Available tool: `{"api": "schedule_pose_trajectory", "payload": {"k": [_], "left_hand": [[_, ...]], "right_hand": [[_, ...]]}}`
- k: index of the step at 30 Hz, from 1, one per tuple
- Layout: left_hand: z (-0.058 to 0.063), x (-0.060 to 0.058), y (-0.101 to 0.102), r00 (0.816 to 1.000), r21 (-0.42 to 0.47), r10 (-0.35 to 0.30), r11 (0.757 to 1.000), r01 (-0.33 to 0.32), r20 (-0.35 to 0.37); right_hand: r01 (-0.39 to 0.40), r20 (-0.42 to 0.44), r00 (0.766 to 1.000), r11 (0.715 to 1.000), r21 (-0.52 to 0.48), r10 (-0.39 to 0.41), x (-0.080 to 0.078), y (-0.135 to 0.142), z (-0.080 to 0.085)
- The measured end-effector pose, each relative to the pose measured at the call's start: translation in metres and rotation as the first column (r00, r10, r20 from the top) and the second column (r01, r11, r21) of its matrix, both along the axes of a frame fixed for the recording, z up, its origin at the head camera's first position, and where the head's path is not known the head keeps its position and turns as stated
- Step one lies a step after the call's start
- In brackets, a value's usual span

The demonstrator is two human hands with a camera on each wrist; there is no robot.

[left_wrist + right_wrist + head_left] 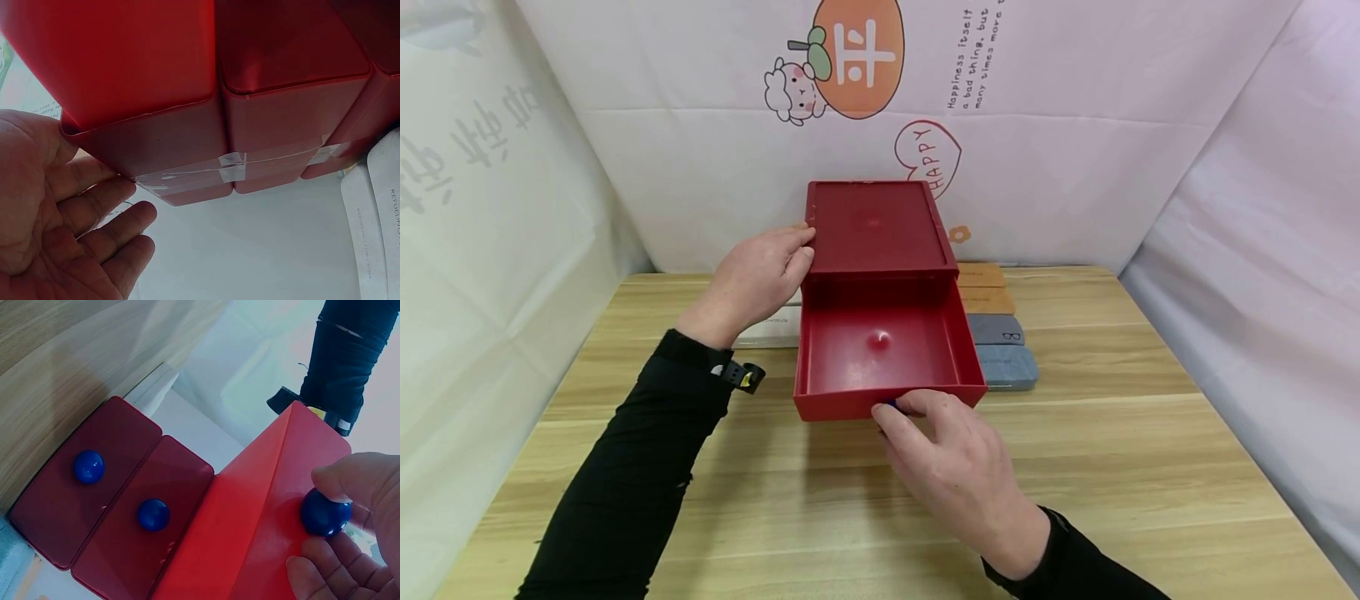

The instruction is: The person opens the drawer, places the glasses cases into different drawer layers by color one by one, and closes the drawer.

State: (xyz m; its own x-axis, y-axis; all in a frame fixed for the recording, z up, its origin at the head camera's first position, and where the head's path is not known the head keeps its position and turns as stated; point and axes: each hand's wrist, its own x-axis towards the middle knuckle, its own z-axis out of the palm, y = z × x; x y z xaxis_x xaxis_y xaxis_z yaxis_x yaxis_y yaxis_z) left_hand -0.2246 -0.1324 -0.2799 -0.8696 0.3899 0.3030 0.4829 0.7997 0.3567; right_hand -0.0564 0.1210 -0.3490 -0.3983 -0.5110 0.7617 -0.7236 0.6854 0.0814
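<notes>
A dark red cabinet of three stacked drawers [876, 227] stands at the back of the table, with clear tape along its side in the left wrist view. Its bright red top drawer [838, 408] is pulled far out, and the inside floor shows from above. With thumb and fingers, my right hand [958, 471] pinches the blue round knob [325, 512] on that drawer's front. Two lower drawers, each with a blue knob [154, 514], are closed. My left hand [756, 279] rests against the cabinet's upper left side, fingers extended and touching the edge.
Right of the cabinet, blue glasses cases [1011, 367] and orange cases [988, 300] lie on the wooden table [1135, 467]. White boxes [771, 327] lie at its left, partly hidden by my left hand. A printed white cloth [700, 150] hangs behind.
</notes>
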Motion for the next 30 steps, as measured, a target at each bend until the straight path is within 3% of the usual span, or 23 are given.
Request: {"api": "schedule_pose_trajectory", "payload": {"k": [9,15,22,30], "left_hand": [[0.0,0.0,-0.001,1.0,0.008,-0.001,1.0,0.001,-0.01],[0.0,0.0,-0.001,1.0,0.005,-0.001,1.0,0.001,-0.011],[0.0,0.0,0.0,1.0,-0.008,-0.004,1.0,0.004,-0.003],[-0.001,-0.001,0.0,1.0,0.005,0.001,1.0,-0.001,-0.011]], "right_hand": [[-0.032,0.032,0.999,0.999,-0.033,0.033,0.004,0.003,0.01],[-0.057,-0.034,0.998,0.994,-0.094,0.054,0.004,0.007,0.029],[0.019,-0.149,0.988,0.986,-0.163,-0.044,-0.005,0.02,0.049],[0.124,-0.157,0.974,0.963,-0.238,-0.164,-0.019,0.041,0.059]]}}
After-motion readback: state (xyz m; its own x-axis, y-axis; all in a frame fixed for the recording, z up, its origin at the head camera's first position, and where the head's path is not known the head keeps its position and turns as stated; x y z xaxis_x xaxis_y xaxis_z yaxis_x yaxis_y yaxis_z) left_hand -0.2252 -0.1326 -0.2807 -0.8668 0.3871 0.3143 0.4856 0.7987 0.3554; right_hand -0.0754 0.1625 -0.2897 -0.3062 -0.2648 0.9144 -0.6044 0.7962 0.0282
